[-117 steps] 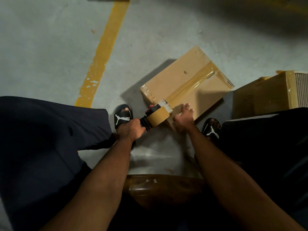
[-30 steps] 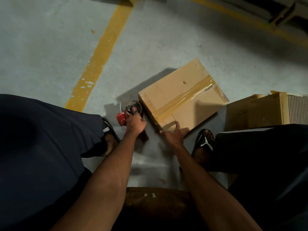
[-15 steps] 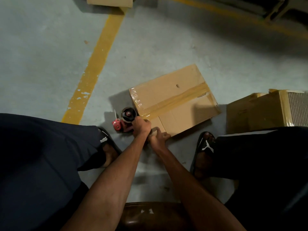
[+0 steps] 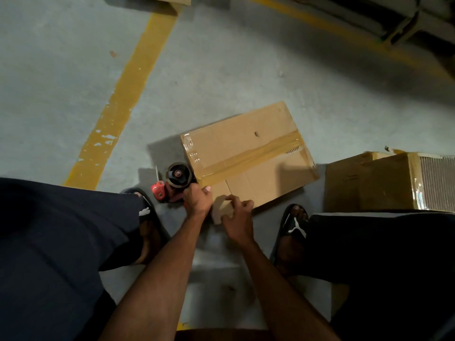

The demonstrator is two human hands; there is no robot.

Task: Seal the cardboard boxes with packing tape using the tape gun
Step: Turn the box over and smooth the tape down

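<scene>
Red tape gun [image 4: 172, 185] in left-hand fingers [image 4: 205, 190], against box [image 4: 246, 156]

A person is wearing dark navy shorts [image 4: 61, 242] and black slide sandals [image 4: 294, 226], each sandal showing a white leaping-cat logo on its strap. Both forearms are showing bare, with no sleeves, down to the hands.

Grey concrete floor [image 4: 221, 70] crossed by a worn yellow painted line [image 4: 118, 104], dimly lit
</scene>
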